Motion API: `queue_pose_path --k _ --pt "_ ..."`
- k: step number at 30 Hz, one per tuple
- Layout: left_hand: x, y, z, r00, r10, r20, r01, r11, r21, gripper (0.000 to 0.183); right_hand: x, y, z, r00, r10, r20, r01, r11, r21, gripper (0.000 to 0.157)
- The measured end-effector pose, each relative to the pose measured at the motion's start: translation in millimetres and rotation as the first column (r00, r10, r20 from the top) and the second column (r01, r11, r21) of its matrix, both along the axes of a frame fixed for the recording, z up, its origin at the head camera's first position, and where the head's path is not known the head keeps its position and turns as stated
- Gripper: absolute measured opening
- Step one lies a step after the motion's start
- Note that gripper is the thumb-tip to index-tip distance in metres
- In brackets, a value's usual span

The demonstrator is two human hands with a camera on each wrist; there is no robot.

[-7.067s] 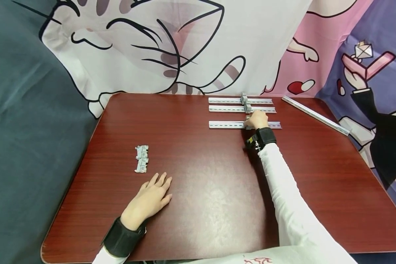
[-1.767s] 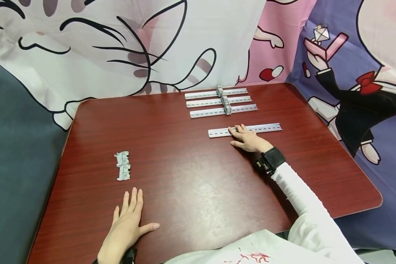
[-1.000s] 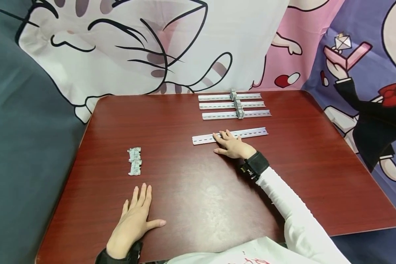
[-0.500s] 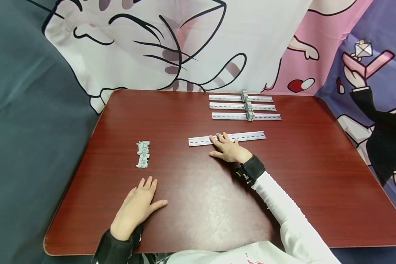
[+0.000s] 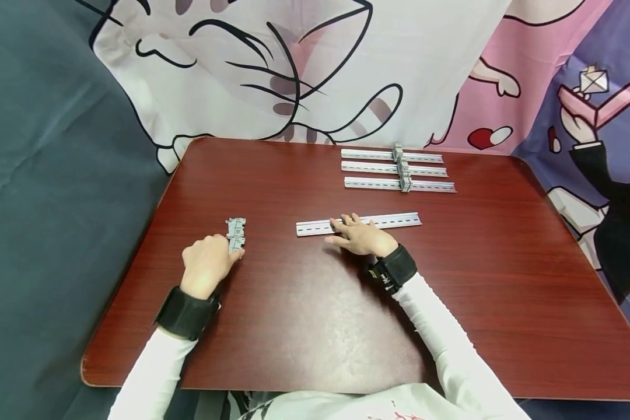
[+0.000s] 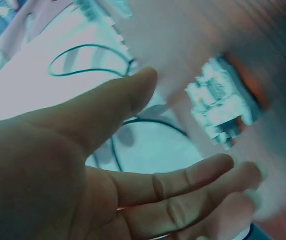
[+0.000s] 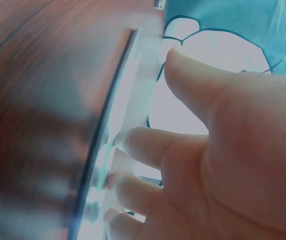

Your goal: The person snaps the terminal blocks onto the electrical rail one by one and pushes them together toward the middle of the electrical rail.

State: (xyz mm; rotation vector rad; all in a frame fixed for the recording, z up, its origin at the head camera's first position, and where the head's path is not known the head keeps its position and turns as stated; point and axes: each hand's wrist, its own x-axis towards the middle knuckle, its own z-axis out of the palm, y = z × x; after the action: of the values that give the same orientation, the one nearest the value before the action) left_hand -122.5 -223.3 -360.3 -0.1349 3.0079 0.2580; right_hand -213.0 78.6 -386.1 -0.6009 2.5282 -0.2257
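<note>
Two grey terminal blocks (image 5: 235, 229) lie end to end on the left part of the table. My left hand (image 5: 206, 263) is right beside them, thumb and fingers spread around their near end. In the left wrist view a terminal block (image 6: 218, 100) shows ahead of the fingers, with a gap between. My right hand (image 5: 364, 237) rests its fingertips on a slotted metal DIN rail (image 5: 394, 220) lying flat mid-table. The right wrist view shows those fingers (image 7: 137, 145) extended along the rail, with the thumb held off it.
At the back of the table (image 5: 304, 326) three more DIN rails lie parallel: a far rail (image 5: 367, 154), a middle rail (image 5: 367, 167) and a near rail (image 5: 370, 183). Grey terminal blocks (image 5: 403, 169) sit across them in line. A printed curtain (image 5: 425, 58) hangs behind the table.
The slanted rail from the right side now lies mid-table, brought nearer and leftward under my right hand. My left hand has moved forward from the bare tabletop to the loose terminal blocks.
</note>
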Motion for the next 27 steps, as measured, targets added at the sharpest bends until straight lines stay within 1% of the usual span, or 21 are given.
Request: queue_pose_path --k 3,5,6,8,10,12,13,14,16,18,19,22,23,25,27 --pt "-14.0 1 -10.6 0.995 0.023 0.095 -0.023 1.000 0.005 0.049 1.4 0 1.4 1.000 0.002 0.003 -0.002 1.000 -0.009 0.067" --pt "-19.8 2 -17.1 0.990 0.026 0.139 -0.028 1.000 0.013 0.044 2.8 0 2.9 1.000 0.011 0.005 -0.011 0.999 -0.040 0.067" --pt "-21.4 3 -19.2 0.988 0.023 0.154 -0.027 0.999 0.019 0.040 3.4 -1 3.7 1.000 0.021 -0.001 -0.021 0.998 -0.063 0.067" --pt "-23.2 3 -21.9 0.987 0.021 0.159 -0.028 0.999 0.041 0.033 4.7 -3 5.6 0.998 0.050 -0.028 -0.053 0.989 -0.137 0.066" --pt "-23.3 3 -22.0 0.988 0.016 0.151 -0.027 0.997 0.069 0.033 6.8 -6 7.9 0.995 0.064 -0.077 -0.079 0.974 -0.212 0.064" --pt "-23.0 7 -19.4 0.992 0.003 0.124 -0.016 0.995 0.099 0.034 9.3 -11 10.2 0.988 0.054 -0.143 -0.093 0.954 -0.283 0.060" --pt "-23.4 9 -17.5 0.995 -0.008 0.095 -0.003 0.993 0.117 0.034 10.5 -15 11.6 0.985 0.036 -0.169 -0.090 0.942 -0.324 0.056" --pt "-23.7 12 -15.1 0.998 -0.026 0.062 0.018 0.991 0.133 0.034 11.8 -19 13.2 0.982 0.009 -0.186 -0.077 0.930 -0.360 0.053" --pt "-25.6 21 -10.4 0.998 -0.065 -0.010 0.066 0.984 0.167 0.035 13.6 -28 15.0 0.981 -0.047 -0.186 -0.039 0.899 -0.437 0.044" --pt "-29.0 33 -6.6 0.990 -0.102 -0.096 0.119 0.975 0.189 0.036 14.7 -38 16.1 0.982 -0.103 -0.156 0.008 0.859 -0.512 0.038" --pt "-30.9 39 -5.6 0.983 -0.122 -0.138 0.147 0.970 0.194 0.036 14.9 -42 16.2 0.983 -0.127 -0.133 0.034 0.838 -0.544 0.036" --pt "-36.2 54 -6.4 0.963 -0.157 -0.220 0.204 0.956 0.209 0.036 14.5 -55 13.9 0.979 -0.182 -0.088 0.094 0.793 -0.601 0.033" --pt "-37.4 59 -7.2 0.958 -0.165 -0.236 0.216 0.954 0.208 0.036 14.5 -59 12.9 0.977 -0.200 -0.072 0.114 0.778 -0.618 0.033" --pt "-39.0 66 -9.4 0.953 -0.172 -0.250 0.228 0.950 0.214 0.036 14.5 -64 10.0 0.971 -0.234 -0.043 0.153 0.751 -0.642 0.030" --pt "-39.6 71 -11.5 0.953 -0.171 -0.249 0.228 0.949 0.219 0.035 14.8 -67 6.9 0.963 -0.268 -0.018 0.189 0.724 -0.663 0.029"
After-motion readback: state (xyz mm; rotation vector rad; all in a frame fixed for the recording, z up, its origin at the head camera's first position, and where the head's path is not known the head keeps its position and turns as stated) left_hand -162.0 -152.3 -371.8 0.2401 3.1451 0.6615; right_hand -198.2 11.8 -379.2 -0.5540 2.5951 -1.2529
